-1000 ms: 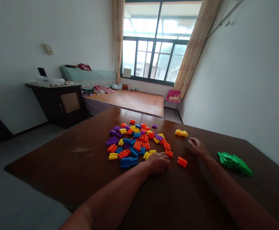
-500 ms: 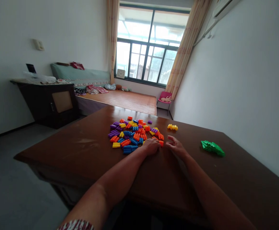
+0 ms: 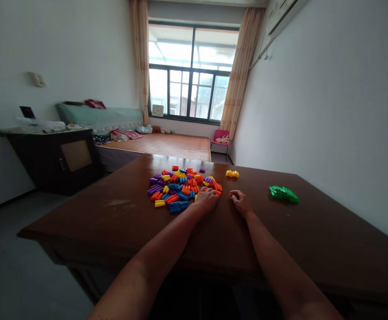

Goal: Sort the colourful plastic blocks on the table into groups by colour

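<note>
A loose pile of orange, blue, purple and yellow plastic blocks lies on the brown table. My left hand rests at the pile's right front edge, fingers apart over orange pieces. To the right of it, my right hand is just above or on the table, its fingers curled together; whether anything is inside is too small to tell. Farther back sits a small yellow group of blocks. A cluster of green blocks lies right of my right hand.
Beyond the table stands a bed with clothes on it. A dark cabinet is at the left, and a pink chair is near the window. The table's right edge slants toward the white wall.
The view has shifted, so the table items sit slightly farther left in it. My right hand's fingers have curled in from a more spread pose. My left hand stays by the pile.
</note>
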`<state>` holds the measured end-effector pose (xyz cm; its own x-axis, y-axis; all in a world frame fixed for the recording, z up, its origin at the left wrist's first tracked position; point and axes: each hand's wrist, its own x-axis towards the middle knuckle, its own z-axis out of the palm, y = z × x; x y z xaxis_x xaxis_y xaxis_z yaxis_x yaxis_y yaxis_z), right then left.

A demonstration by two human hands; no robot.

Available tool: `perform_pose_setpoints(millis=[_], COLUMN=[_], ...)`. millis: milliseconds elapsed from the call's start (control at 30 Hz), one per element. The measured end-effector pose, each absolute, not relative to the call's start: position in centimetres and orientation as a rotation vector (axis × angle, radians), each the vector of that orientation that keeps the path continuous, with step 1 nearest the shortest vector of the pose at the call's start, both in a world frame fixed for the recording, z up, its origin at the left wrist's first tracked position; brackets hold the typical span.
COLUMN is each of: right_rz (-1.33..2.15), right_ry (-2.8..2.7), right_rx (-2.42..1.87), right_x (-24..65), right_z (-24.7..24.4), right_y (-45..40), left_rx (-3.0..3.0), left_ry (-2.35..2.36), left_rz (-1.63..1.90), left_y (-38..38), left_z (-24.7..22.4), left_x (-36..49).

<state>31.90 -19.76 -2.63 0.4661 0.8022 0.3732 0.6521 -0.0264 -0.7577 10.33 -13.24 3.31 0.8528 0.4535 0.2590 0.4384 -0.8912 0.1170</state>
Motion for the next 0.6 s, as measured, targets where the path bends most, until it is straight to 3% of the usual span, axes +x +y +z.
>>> perform_pose_setpoints(millis=[267,433,600], right_rz=[0.252,0.189,0.200], right_ry=[-1.252,-1.298,-1.321], right_rx=[-1.716,-1.784,-1.813], right_x=[31.8,31.4,31.3], right_z=[-3.4,-2.7,-2.8], right_y=[-19.9,-20.1,-20.0], left_rx=[2.662,2.244,2.115], left_ry=[1.509,1.958,1.990], left_rz=[0.558,0.472,0.449], left_y=[-5.9,-1.9,-0.5], left_z=[8.5,5.6,2.2], left_x=[-0.7,-7.9,-8.0])
